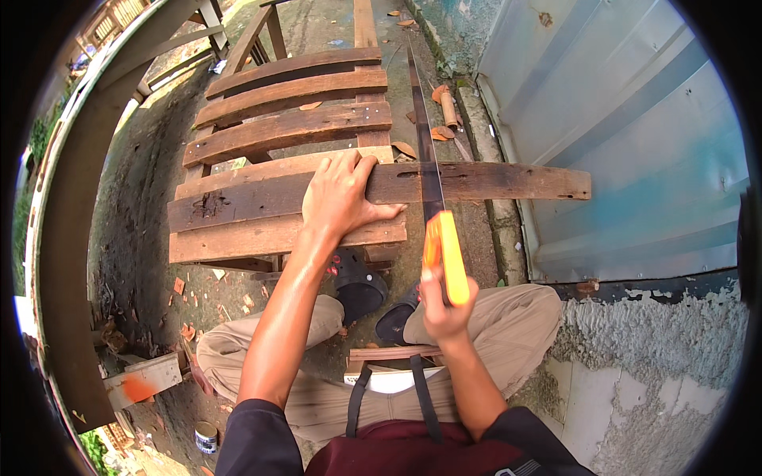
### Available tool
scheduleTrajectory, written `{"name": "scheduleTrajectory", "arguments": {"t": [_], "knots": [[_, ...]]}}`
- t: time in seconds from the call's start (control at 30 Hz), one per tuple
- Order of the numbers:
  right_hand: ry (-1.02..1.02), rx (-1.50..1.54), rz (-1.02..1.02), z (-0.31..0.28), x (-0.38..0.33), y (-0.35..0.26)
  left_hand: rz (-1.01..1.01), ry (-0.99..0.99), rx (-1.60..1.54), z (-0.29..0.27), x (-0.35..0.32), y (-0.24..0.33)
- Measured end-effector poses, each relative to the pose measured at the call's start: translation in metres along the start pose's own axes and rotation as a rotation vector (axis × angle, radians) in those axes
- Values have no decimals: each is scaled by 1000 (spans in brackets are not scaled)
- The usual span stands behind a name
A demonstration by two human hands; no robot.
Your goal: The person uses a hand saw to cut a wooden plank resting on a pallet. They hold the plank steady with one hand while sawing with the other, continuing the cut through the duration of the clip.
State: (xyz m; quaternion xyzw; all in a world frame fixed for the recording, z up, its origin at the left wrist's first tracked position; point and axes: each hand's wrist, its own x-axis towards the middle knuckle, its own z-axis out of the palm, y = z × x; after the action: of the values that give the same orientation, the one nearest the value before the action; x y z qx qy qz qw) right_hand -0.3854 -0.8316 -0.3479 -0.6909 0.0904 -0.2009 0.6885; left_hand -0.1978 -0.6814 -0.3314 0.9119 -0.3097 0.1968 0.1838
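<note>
Left hand (341, 193): thumb spread, apparently steadying long brown wooden plank (258, 197). Right hand (447, 311): wrapped round yellow-handled steel handsaw (430, 178), blade (423, 119) ahead.

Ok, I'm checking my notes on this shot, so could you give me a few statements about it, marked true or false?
1. The right hand grips the saw. True.
2. The left hand rests on the saw's blade. False: the left hand is on the dark plank.
3. The dark plank extends right beyond the slatted wooden piece. True.
4. The saw's handle is blue. False: it is yellow-orange.
5. The metal panel is on the right. True.
</note>
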Motion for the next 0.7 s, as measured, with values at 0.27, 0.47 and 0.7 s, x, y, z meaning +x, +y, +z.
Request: {"name": "scheduleTrajectory", "arguments": {"t": [0.27, 0.47, 0.7], "knots": [[-93, -301, -279, -37, -112, 16, -19, -40, -4, -3, -4, -6], [-101, -322, -284, -32, -92, 11, 10, 3, 16, 0, -1, -5], [7, -68, -73, 12, 14, 13, 7, -28, -24, 0, 3, 0]]}}
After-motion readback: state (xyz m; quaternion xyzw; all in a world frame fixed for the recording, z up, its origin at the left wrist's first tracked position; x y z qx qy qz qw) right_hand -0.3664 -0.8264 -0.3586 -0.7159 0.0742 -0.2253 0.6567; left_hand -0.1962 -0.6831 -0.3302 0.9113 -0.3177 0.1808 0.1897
